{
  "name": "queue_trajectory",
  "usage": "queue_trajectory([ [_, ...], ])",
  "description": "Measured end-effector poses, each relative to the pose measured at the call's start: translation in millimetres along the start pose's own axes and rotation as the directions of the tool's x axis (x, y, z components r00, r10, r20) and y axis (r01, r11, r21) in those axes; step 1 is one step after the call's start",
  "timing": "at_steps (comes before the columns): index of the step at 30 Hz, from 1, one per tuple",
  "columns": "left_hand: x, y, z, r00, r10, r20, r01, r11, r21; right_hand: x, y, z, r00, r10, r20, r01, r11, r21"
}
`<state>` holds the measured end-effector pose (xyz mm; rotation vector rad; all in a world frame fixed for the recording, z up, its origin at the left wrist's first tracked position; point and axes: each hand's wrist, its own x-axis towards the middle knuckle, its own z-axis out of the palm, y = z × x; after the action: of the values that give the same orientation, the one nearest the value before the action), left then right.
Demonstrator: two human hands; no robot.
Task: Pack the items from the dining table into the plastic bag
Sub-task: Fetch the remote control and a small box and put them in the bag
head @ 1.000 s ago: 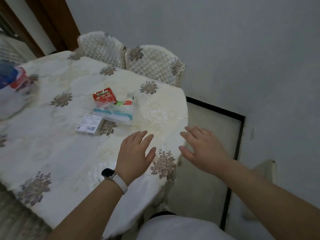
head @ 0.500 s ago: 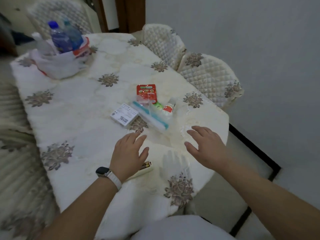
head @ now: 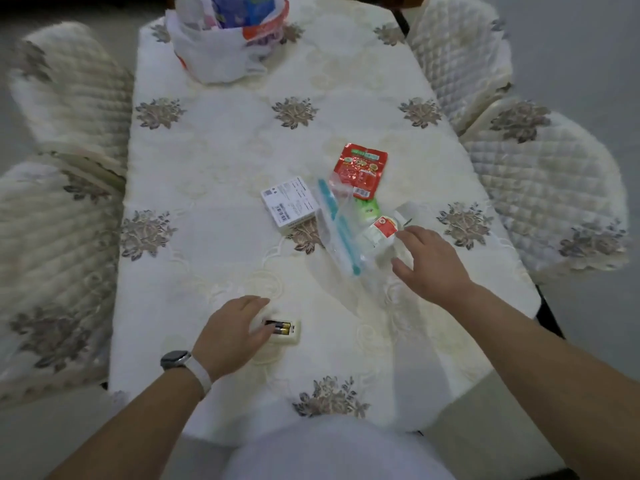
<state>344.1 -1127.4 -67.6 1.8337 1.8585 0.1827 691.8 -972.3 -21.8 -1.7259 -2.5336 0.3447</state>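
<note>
Honestly, the left hand (head: 230, 336) fingers (head: 255, 302) cover the open battery holder (head: 293, 336) at the worktop's (head: 207, 168) near end, grip unclear; tilt it and the batteries (head: 282, 328) could spill. Right hand (head: 431, 263) loose, empty, beside the small bottle (head: 382, 229).

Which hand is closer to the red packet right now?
Right. The right hand sits below-right of the red packet; the left hand is much farther, down-left on the battery case.

The tablecloth (head: 221, 174) is patterned in cream with grey-brown flower motifs (repeated on the quilted chair covers (head: 540, 188)). A red packet (head: 362, 169), a white box (head: 291, 206) and a teal-striped clear pouch (head: 337, 226) are seen; the plastic bag (head: 211, 53) is white with orange-red print.
</note>
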Motion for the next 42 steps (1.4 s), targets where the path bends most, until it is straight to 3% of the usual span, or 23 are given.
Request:
queue_trajectory([
  [6,-8,11,15,0.988,-0.127,0.087,0.108,0.975,0.194,65,29,12,0.946,-0.289,0.147,0.293,0.956,-0.003],
  [12,-15,31,29,0.938,-0.343,-0.058,0.348,0.921,0.176,91,32,31,0.858,-0.449,0.248,0.472,0.881,-0.037],
  [14,-17,39,31,0.895,-0.44,-0.072,0.446,0.885,0.131,94,33,33,0.852,-0.472,0.229,0.495,0.867,-0.054],
  [17,-21,55,37,0.772,-0.635,-0.027,0.633,0.772,-0.047,94,33,31,0.851,-0.469,0.237,0.499,0.863,-0.081],
  [20,-27,67,45,0.699,-0.715,0.003,0.699,0.683,-0.214,85,35,33,0.863,-0.418,0.283,0.448,0.893,-0.048],
  [32,-56,71,50,0.676,-0.737,-0.019,0.6,0.566,-0.566,-25,-9,36,0.896,-0.227,0.381,0.206,0.974,0.097],
  [37,-100,54,33,0.706,-0.702,-0.098,0.472,0.569,-0.674,-62,-66,32,0.911,-0.248,0.331,0.235,0.969,0.078],
  [42,-170,22,4,0.69,-0.703,-0.173,0.292,0.489,-0.822,-97,-149,19,0.942,-0.227,0.248,0.206,0.972,0.111],
])
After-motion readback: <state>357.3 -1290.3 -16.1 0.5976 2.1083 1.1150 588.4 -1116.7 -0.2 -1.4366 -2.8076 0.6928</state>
